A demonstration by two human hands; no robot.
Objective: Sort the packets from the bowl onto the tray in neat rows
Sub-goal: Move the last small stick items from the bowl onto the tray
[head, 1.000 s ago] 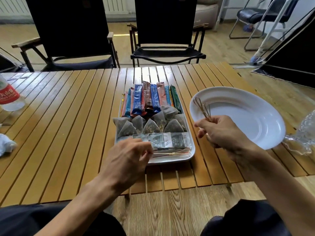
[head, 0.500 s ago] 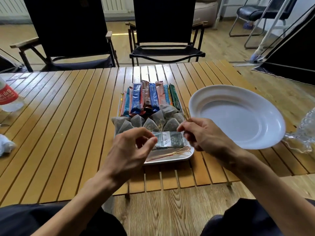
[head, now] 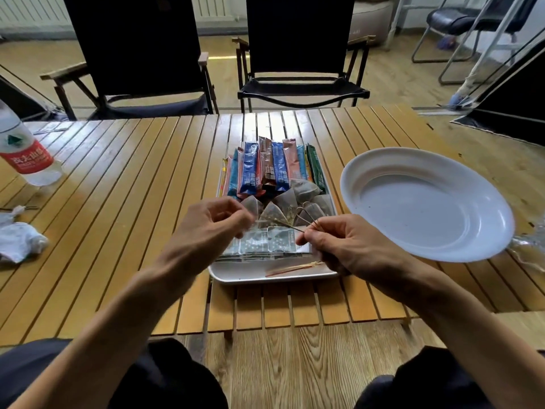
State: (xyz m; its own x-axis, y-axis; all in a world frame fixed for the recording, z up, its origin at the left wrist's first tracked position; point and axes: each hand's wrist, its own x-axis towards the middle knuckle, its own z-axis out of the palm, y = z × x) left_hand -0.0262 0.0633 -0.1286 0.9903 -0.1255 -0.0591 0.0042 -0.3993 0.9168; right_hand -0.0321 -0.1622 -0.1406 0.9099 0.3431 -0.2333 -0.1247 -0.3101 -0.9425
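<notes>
A person seated at a slatted wooden table (head: pixel 118 202) is working with both hands over a rectangular tray (head: pixel 265 277) set just in front of them. The right hand (head: pixel 348 246) is pinching a small bunch of thin looped wire ties (head: pixel 306 215) between thumb and fingertips, holding them above the near half of the tray. The left hand (head: pixel 212 225) is hovering over the tray's left side with its fingers curled and its fingertips close to one of the tea bags; whether it is gripping anything cannot be told. The packets are lying on the tray in three rows: coloured stick packets (head: pixel 265 166) along the far end, pyramid tea bags (head: pixel 277 214) across the middle and flat sachets (head: pixel 265 242) nearer the person, partly hidden by the hands. A gold tie (head: pixel 295 268) is resting along the tray's near edge. The white bowl (head: pixel 427 202) is sitting just to the right of the tray, close to the right wrist. At the table's left edge a water bottle (head: pixel 23 154) with a red label is standing, with a crumpled white wad (head: pixel 17 240) lying nearer the person, well apart from the tray. Two dark folding chairs (head: pixel 300 54) are facing the table from the far side.
</notes>
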